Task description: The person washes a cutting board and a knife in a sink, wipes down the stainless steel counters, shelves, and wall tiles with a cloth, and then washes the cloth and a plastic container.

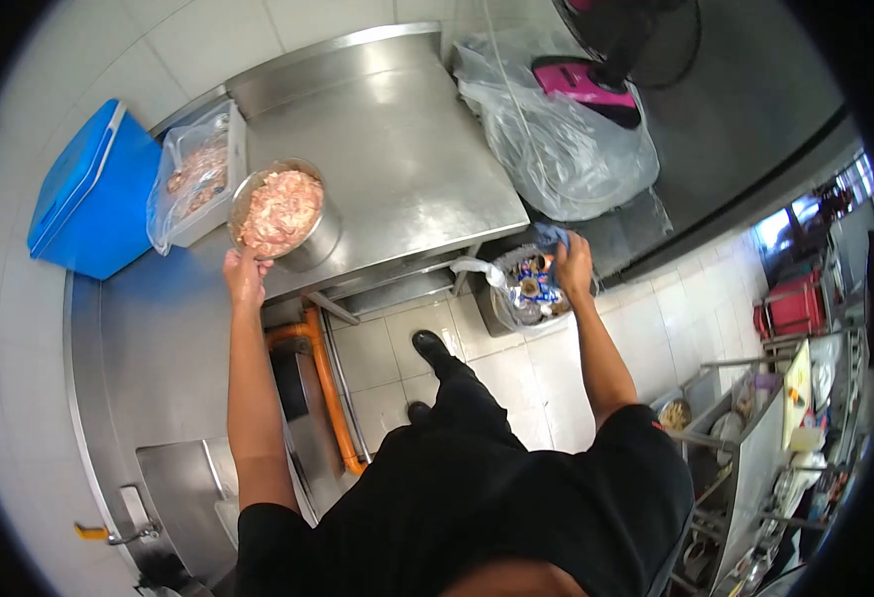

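Observation:
A round metal pot [325,239] full of raw, pinkish chopped meat [283,211] stands near the front edge of the steel counter. My left hand [246,273] is closed on its near rim, fingers wrapped at the edge. Over on the right, my right hand [574,265] is above a trash bin [501,310] lined with a plastic bag. Its fingers are curled around a crumpled blue piece [552,235], thin like plastic or a glove. Cans and wrappers [529,284] lie in the bin.
Left of the pot are a clear bin [198,179] of meat under plastic and a blue cooler [98,194]. A clear plastic bag [561,139] and a pink-and-black fan [596,88] sit at right. Orange pipe [329,398] runs below the counter; shelving [745,448] stands lower right.

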`<state>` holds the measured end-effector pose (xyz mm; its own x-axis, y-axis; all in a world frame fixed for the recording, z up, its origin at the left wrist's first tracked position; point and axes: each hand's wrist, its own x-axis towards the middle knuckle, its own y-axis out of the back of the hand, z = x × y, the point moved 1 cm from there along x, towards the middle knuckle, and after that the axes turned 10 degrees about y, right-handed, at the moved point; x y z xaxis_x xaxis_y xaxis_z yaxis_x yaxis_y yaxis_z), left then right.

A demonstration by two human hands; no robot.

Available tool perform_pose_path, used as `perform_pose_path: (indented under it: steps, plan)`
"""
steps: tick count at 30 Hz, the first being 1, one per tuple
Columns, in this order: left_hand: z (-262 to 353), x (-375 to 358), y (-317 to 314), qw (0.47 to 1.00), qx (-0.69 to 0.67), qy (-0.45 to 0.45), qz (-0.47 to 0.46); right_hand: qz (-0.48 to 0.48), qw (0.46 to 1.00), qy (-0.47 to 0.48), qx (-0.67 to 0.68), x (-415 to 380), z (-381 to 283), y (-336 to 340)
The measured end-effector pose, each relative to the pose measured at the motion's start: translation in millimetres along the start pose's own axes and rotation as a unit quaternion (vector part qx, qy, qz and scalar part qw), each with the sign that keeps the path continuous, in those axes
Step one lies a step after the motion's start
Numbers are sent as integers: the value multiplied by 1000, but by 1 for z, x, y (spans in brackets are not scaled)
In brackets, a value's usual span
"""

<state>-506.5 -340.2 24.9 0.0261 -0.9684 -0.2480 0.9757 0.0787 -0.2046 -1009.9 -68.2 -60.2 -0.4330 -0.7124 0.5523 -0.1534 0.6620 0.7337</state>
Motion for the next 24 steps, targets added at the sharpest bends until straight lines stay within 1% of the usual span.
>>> perform_pose_path:
  steps: [1,3,5,7,8,10,11,13,14,16,17,19,21,23,24]
  plan:
    - [0,-2,0,1000,2,7,-3,10,1000,-16,20,2,0,5]
    - [3,-13,7,1000,-1,3,4,30,999,-4,45,17,-14,13]
    - [3,-21,22,1000,1,6,10,30,998,0,58,41,-42,24]
    - [2,-23,36,1000,8,15,14,21,987,-28,156,79,-82,26]
    - [3,-25,41,1000,5,14,20,18,987,-22,159,95,-95,19]
    - [3,-28,40,1000,15,16,5,22,991,41,124,133,-116,-3]
    - [4,-32,40,1000,12,18,13,22,990,52,131,144,-128,-17]
    - [7,-38,40,999,9,20,31,-133,984,98,71,157,-146,-62]
    - [8,-40,39,999,10,30,39,-136,982,108,78,154,-150,-97]
    - [14,-50,35,998,20,41,51,-176,966,149,-115,137,-152,-173]
    - [18,-44,28,997,33,55,48,-182,965,152,-108,157,-154,-196]
    - [15,-42,31,995,21,76,69,-90,969,179,-146,184,-157,-228]
    - [15,-44,32,990,21,111,78,-104,976,170,-92,255,-143,-253]
    - [18,-45,27,987,-4,120,104,-223,965,68,-119,314,-148,-276]
    - [16,-43,28,985,-1,137,106,-246,952,94,-158,323,-156,-308]
